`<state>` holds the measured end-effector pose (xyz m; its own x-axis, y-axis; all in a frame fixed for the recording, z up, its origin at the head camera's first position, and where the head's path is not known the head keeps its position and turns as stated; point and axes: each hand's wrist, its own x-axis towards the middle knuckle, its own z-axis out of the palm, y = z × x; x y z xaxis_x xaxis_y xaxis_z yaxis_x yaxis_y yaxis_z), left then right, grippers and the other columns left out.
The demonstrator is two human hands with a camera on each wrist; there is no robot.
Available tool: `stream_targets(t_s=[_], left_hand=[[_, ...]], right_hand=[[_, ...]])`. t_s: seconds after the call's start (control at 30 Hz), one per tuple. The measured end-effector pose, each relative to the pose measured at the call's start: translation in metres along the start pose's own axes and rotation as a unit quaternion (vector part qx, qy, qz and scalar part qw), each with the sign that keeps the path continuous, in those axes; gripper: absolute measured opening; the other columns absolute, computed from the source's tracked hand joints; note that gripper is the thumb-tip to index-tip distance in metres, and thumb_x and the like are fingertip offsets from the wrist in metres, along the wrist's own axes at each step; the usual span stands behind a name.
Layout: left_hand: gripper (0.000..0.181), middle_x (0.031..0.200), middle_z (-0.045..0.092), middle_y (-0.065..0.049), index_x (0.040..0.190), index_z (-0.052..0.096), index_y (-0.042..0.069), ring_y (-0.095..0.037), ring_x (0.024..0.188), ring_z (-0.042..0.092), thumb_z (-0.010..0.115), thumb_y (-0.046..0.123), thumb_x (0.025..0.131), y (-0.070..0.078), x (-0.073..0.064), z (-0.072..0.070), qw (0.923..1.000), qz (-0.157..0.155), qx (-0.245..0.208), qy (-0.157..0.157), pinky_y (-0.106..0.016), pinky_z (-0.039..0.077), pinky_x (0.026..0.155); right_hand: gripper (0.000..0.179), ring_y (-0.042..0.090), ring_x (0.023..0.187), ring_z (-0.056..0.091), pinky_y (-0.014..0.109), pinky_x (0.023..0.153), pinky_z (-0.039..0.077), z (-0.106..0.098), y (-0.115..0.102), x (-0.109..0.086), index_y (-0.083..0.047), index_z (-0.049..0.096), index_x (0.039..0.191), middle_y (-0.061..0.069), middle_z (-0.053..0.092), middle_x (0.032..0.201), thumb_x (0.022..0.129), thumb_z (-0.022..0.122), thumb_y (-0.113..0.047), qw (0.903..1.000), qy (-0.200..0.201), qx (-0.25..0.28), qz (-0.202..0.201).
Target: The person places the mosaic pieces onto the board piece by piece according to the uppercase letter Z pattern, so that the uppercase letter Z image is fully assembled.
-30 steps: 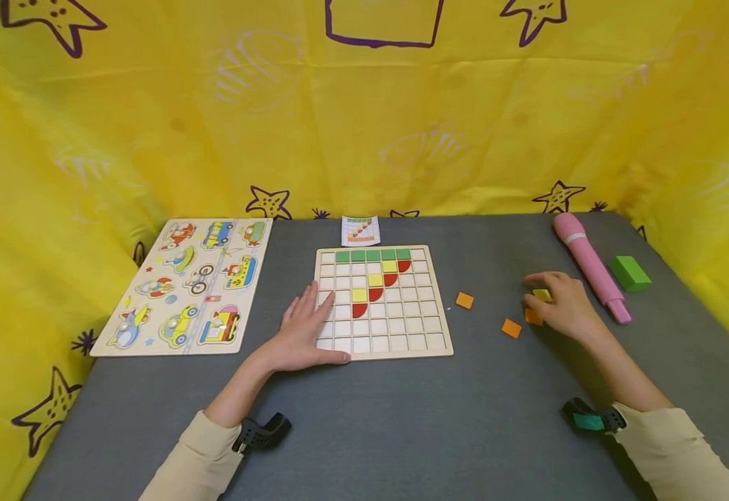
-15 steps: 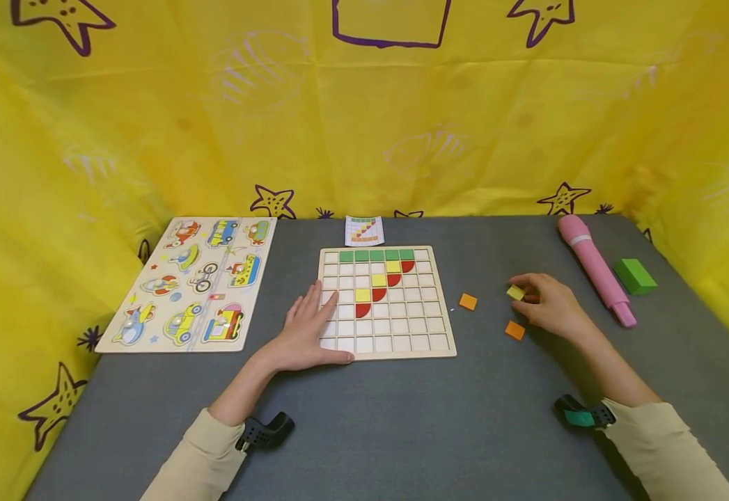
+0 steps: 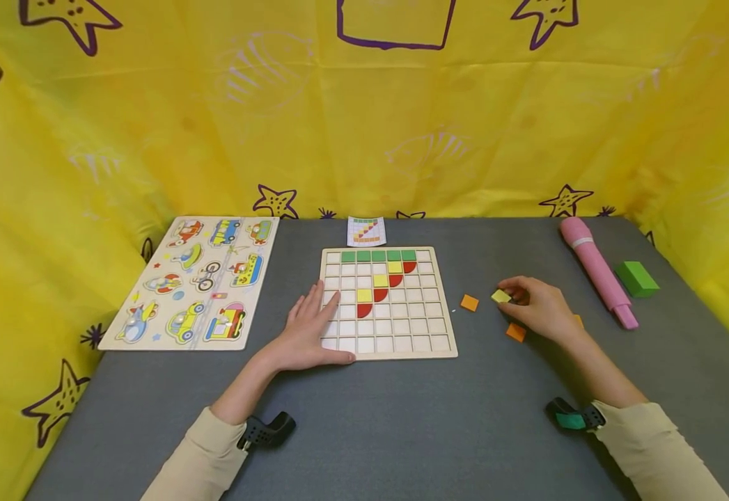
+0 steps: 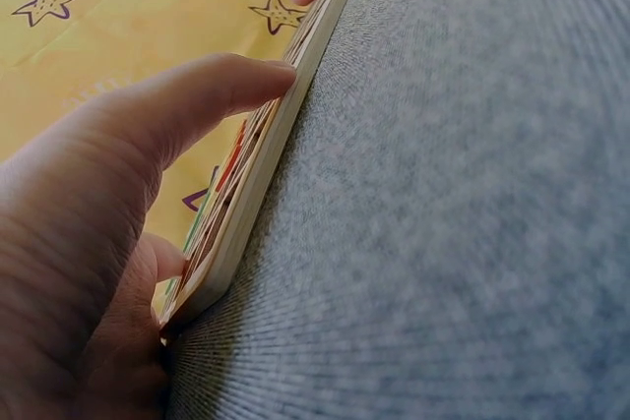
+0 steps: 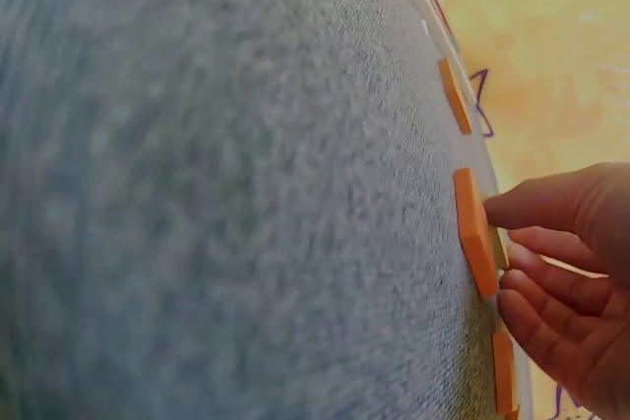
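Observation:
My left hand lies spread at the near left corner of a wooden grid board, fingers over its left side. In the left wrist view, the thumb presses on the board's rim. Green squares, yellow squares and red quarter circles sit in some of the cells. To the right of the board, my right hand pinches a yellow square tile between thumb and fingertips. Close by lie orange square tiles, one partly hidden behind the hand; the right wrist view shows an orange tile overlapping the yellow one.
A small pattern card is behind the board. At the left lies a vehicle peg puzzle. A pink microphone and a green block lie at the right. Another orange tile is just right of the board. Yellow cloth encloses the table.
My right hand has taken hold of the yellow tile among the orange ones and moved left with it toward the board. My left hand stays on the board; the head view has shifted slightly.

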<state>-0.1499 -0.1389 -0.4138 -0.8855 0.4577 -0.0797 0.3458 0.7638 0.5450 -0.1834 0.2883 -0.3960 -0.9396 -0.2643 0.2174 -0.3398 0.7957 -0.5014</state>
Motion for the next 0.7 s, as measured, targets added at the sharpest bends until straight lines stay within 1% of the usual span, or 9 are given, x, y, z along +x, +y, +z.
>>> stream_targets(t_s=[0.2,0.33,0.4,0.47,0.7], left_hand=[[0.115,0.160,-0.013,-0.020,0.156,0.013,0.006,-0.032,0.147,-0.011,0.075,0.058,0.074,0.000,0.000,0.001,1.0000,0.001,0.003,0.001,-0.054,-0.001,0.114],[0.115,0.160,-0.012,-0.020,0.156,0.014,0.005,-0.032,0.147,-0.011,0.075,0.058,0.074,-0.001,0.000,0.001,1.0000,0.002,0.001,0.005,-0.055,-0.001,0.114],[0.115,0.160,-0.012,-0.021,0.156,0.014,0.005,-0.033,0.147,-0.011,0.075,0.058,0.074,0.000,0.000,0.001,1.0000,0.002,0.001,0.006,-0.055,-0.001,0.114],[0.115,0.160,-0.012,-0.021,0.156,0.014,0.005,-0.033,0.147,-0.011,0.075,0.058,0.074,0.000,0.000,0.000,1.0000,0.002,0.000,0.005,-0.054,-0.001,0.114],[0.116,0.160,-0.011,-0.021,0.156,0.015,0.005,-0.034,0.147,-0.009,0.075,0.059,0.073,0.000,0.000,0.001,1.0000,0.000,0.003,0.007,-0.054,-0.001,0.114]], right_hand=[[0.028,0.024,0.082,0.063,0.035,0.073,0.051,0.002,-0.010,0.004,-0.003,0.069,0.111,0.010,0.069,0.093,0.085,0.076,-0.013,0.9996,-0.002,0.023,0.014],[0.027,0.022,0.085,0.062,0.027,0.075,0.053,0.009,-0.023,0.010,-0.003,0.069,0.112,0.010,0.068,0.096,0.086,0.075,-0.012,0.9980,-0.009,0.058,0.022],[0.028,0.021,0.085,0.061,0.022,0.075,0.052,0.015,-0.031,0.013,-0.004,0.069,0.112,0.009,0.068,0.096,0.086,0.075,-0.012,0.9966,-0.017,0.077,0.022],[0.028,0.020,0.084,0.060,0.020,0.074,0.051,0.023,-0.040,0.016,-0.004,0.069,0.112,0.008,0.067,0.095,0.086,0.075,-0.012,0.9953,-0.028,0.091,0.018],[0.027,0.017,0.081,0.058,0.029,0.073,0.051,0.052,-0.080,0.025,-0.008,0.071,0.110,0.003,0.065,0.089,0.083,0.077,-0.013,0.9895,-0.070,0.126,-0.006]])
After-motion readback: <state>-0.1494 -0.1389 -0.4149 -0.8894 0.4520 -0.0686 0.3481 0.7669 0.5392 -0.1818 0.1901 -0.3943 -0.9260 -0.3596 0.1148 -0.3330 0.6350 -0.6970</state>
